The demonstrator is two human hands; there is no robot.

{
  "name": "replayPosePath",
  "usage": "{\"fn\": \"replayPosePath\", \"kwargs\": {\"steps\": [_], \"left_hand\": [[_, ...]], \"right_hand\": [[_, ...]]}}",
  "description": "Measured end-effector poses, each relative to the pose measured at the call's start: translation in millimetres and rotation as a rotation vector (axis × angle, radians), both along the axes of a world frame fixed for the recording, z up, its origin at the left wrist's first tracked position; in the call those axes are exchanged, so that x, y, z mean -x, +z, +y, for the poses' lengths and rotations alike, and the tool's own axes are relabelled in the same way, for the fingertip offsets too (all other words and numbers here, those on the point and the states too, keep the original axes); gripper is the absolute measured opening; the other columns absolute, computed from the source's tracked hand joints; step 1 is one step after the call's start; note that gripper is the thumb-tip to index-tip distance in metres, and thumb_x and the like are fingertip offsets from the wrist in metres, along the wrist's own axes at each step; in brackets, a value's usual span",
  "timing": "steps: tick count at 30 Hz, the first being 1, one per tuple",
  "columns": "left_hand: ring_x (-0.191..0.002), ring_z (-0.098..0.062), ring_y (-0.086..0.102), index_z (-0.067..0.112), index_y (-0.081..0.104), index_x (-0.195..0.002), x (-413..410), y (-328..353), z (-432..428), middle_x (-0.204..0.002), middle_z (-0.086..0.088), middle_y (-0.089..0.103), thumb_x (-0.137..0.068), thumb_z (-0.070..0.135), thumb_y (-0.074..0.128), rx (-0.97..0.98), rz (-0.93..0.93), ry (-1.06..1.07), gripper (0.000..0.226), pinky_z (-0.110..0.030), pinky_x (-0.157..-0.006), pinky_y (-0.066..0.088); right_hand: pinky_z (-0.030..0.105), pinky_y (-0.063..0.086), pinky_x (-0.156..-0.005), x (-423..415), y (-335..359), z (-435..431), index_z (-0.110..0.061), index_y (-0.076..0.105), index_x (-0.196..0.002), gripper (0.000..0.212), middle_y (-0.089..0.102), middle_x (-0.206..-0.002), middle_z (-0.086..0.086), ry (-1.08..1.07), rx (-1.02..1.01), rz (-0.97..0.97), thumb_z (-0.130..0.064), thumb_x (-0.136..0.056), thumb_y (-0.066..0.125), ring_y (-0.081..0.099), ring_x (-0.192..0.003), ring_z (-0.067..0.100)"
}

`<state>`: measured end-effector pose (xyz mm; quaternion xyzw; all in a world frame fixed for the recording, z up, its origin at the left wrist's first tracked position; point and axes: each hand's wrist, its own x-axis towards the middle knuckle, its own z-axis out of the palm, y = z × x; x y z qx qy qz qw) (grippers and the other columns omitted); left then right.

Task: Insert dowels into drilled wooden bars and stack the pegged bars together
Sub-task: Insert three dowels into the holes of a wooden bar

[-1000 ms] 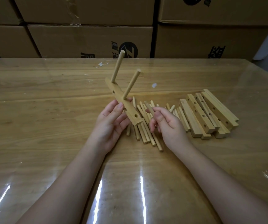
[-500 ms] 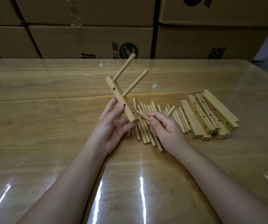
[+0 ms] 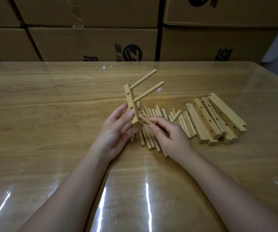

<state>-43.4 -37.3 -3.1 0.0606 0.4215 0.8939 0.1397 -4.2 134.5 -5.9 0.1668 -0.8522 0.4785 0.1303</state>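
My left hand (image 3: 118, 129) grips a drilled bar (image 3: 132, 108) upright above the table (image 3: 51, 114), two dowels (image 3: 147, 86) already seated; my right hand (image 3: 170, 134) pinches a third dowel (image 3: 145, 120) at its lowest hole. I judge the task early: loose dowels (image 3: 151, 136) and undrilled-looking stacked bars (image 3: 215, 118) wait at right.

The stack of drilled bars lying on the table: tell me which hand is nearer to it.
Right. The right hand sits just left of the stack of drilled bars; the left hand is farther left.
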Motion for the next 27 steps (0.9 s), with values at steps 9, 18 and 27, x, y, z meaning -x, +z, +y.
{"fn": "replayPosePath", "kwargs": {"steps": [9,18,27], "left_hand": [[-0.103,-0.021,0.068,0.004,0.069,-0.111,2.9,-3.8,-4.9,-0.110,-0.015,0.070,-0.075,0.011,0.072,0.064,0.017,-0.066,0.037,-0.028,-0.077,0.057],[-0.099,-0.021,0.068,-0.005,0.061,-0.116,4.3,-5.4,-7.3,-0.107,-0.017,0.069,-0.077,-0.001,0.063,-0.045,-0.005,-0.122,0.039,-0.027,-0.089,0.054],[-0.098,-0.022,0.068,0.005,0.058,-0.122,2.2,-2.6,-3.1,-0.112,-0.014,0.069,-0.076,0.004,0.063,0.082,-0.010,-0.036,0.047,-0.037,-0.088,0.056]], "right_hand": [[0.039,0.035,-0.080,3.3,2.3,-0.5,-0.027,0.067,-0.111,0.026,0.057,-0.082,0.000,-0.232,-0.185,0.224,-0.022,-0.089,0.054,0.045,-0.086,0.018],[0.034,0.029,-0.075,1.7,7.3,0.2,-0.030,0.070,-0.105,0.032,0.053,-0.083,0.002,-0.295,-0.307,0.338,-0.029,-0.089,0.043,0.044,-0.085,0.023],[0.034,0.027,-0.077,-0.1,9.3,1.1,-0.031,0.068,-0.111,0.026,0.054,-0.088,0.003,-0.326,-0.377,0.311,-0.024,-0.090,0.053,0.044,-0.089,0.023]]}}
